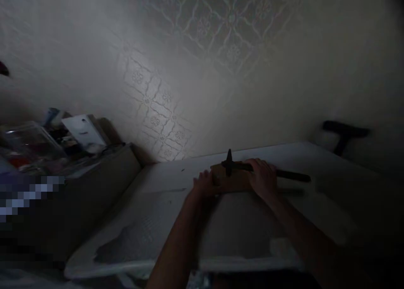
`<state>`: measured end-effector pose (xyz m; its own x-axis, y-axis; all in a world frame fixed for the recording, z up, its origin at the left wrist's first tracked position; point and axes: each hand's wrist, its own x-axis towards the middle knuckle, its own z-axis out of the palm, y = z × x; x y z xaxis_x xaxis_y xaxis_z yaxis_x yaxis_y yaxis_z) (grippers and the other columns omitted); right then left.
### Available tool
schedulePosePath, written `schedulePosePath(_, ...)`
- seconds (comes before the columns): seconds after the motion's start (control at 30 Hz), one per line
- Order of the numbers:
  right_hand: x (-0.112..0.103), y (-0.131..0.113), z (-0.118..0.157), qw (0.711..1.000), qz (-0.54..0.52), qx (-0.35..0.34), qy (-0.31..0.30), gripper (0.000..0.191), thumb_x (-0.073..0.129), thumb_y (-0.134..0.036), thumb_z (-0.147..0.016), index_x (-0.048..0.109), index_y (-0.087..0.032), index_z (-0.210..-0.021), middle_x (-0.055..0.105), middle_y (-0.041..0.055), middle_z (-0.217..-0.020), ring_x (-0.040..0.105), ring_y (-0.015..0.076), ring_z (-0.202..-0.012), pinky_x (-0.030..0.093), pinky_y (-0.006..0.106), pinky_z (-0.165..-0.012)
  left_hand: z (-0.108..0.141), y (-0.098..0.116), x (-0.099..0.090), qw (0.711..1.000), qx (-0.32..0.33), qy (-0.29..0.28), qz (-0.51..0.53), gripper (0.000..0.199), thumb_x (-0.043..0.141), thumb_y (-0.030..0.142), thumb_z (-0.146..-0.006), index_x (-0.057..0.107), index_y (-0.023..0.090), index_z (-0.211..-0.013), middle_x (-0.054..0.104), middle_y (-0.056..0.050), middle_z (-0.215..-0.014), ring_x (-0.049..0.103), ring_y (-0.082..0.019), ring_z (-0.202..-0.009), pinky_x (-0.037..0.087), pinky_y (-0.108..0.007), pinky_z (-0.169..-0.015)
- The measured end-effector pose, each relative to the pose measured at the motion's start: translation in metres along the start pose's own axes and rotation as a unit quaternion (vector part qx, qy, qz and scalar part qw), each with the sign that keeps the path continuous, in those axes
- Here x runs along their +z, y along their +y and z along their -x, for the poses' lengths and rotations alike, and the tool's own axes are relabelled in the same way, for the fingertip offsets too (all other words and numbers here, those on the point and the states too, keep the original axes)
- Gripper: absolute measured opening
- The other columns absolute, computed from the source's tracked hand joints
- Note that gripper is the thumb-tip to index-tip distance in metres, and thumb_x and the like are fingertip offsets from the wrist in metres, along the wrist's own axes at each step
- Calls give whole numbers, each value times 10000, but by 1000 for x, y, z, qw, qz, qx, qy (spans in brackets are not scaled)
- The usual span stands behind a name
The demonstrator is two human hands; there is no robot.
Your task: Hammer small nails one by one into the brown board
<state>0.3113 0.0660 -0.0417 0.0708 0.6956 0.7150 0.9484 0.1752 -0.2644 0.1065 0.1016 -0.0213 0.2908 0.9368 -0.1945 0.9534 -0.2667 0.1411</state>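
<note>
My right hand (262, 177) is closed around the handle of a dark hammer (292, 175), whose head points left. The hammer's head is over a flat brown piece (233, 183), perhaps wood or cardboard; in this dim light I cannot tell whether they touch. My left hand (204, 183) grips the left end of that brown piece, with its fingers bent over the edge. Both forearms reach in from the near side over a white table (164, 209). Below the right hand lies a dim, narrow strip, too dark to name.
A dark cloth-like patch (126, 242) lies at the table's front left. Left of the table, a cabinet (104, 188) bears a white box (83, 131), a clear plastic container (33, 141) and clutter. A dark T-shaped object (345, 131) stands at the right, before a patterned wall (221, 70).
</note>
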Motion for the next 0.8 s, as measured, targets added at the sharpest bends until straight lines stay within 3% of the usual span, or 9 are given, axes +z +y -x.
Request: schedulePosePath(0.8, 0, 0, 0, 1000, -1, -4, 0, 184, 511, -157, -781, 554, -222, -947, 621, 32, -928, 514, 197, -877, 277, 325, -753, 1, 1, -1, 1000, -1, 1, -10, 948, 327, 795, -662, 176, 201, -1386, 118, -162, -1497, 119, -356, -1361, 193, -557, -1038)
